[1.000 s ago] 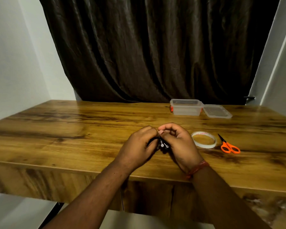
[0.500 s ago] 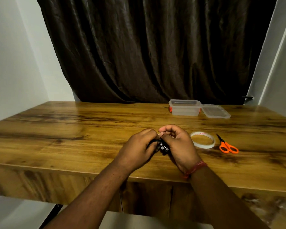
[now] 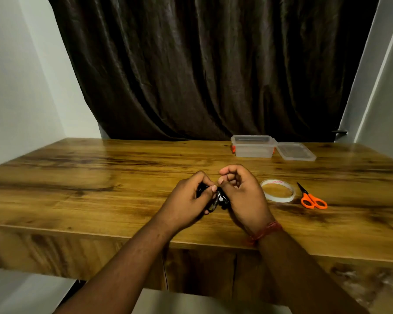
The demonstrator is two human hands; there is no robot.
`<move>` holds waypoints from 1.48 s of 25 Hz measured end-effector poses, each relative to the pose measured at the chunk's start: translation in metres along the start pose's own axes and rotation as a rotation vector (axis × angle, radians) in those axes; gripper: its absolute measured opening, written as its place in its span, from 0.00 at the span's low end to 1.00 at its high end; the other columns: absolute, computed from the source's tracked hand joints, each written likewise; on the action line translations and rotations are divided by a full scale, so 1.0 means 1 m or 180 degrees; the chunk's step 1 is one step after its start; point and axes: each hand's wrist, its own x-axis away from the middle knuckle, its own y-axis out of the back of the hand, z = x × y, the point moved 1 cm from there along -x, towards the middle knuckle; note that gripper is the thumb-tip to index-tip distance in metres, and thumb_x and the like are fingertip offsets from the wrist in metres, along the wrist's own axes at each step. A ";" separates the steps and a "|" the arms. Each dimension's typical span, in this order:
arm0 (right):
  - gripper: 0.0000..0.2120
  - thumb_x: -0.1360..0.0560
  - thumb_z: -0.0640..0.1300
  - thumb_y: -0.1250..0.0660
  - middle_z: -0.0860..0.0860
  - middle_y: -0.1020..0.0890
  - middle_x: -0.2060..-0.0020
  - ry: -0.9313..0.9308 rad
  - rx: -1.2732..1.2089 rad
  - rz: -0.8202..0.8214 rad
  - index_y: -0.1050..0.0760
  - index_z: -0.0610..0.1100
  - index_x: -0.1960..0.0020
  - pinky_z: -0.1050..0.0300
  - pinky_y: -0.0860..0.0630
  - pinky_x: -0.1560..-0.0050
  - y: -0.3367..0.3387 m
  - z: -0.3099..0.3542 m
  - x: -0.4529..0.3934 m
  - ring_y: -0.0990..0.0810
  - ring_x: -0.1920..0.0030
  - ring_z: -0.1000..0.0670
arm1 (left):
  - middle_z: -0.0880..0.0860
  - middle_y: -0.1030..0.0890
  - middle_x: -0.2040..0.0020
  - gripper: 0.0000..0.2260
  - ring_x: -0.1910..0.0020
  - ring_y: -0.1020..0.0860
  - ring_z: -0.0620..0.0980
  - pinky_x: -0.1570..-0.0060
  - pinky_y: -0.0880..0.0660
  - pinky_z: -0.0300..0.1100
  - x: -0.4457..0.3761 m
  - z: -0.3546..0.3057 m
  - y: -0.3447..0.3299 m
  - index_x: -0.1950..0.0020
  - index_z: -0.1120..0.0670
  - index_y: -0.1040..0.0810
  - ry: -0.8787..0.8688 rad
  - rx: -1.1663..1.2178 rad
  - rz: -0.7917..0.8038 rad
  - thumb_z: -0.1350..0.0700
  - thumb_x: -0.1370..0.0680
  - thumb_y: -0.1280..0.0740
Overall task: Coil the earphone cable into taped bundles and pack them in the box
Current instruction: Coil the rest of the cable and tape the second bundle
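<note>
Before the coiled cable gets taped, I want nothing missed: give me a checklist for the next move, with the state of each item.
1. Earphone cable gathered in both hands: ok, the left hand grips the bundle and the right hand pinches at its top.
2. Coil neat and complete: cannot tell, the hands hide most of it.
3. Tape roll within reach: ok, flat on the table beside the right hand.
4. Orange scissors ready: ok, just right of the roll, blades closed.
5. Clear plastic box open: ok, its lid lies beside it.
6. Tape piece already cut: cannot tell, none visible.
</note>
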 end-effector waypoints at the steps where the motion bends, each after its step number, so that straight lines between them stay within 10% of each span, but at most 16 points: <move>1: 0.10 0.23 0.32 0.36 0.51 0.25 0.61 0.0044 0.0047 0.0022 0.24 0.48 0.51 0.51 0.26 0.61 0.000 0.001 0.001 0.26 0.61 0.49 | 0.50 0.18 0.60 0.03 0.67 0.18 0.46 0.70 0.22 0.41 0.000 0.000 0.000 0.54 0.53 0.25 0.0036 0.0061 0.0013 0.56 0.20 0.34; 27: 0.12 0.25 0.37 0.36 0.53 0.20 0.52 0.1898 0.3218 0.0595 0.26 0.48 0.43 0.55 0.27 0.53 -0.019 0.016 0.014 0.27 0.51 0.50 | 0.49 0.24 0.73 0.08 0.77 0.34 0.44 0.77 0.28 0.40 -0.015 0.025 0.006 0.55 0.60 0.29 0.0871 0.2031 0.0249 0.68 0.19 0.43; 37: 0.10 0.20 0.43 0.37 0.54 0.25 0.45 0.1491 0.2688 0.0616 0.26 0.48 0.39 0.61 0.28 0.48 -0.018 0.014 0.016 0.26 0.46 0.54 | 0.56 0.24 0.65 0.06 0.74 0.30 0.49 0.71 0.32 0.42 -0.016 0.031 0.007 0.50 0.57 0.24 0.0784 0.1929 -0.0003 0.60 0.18 0.40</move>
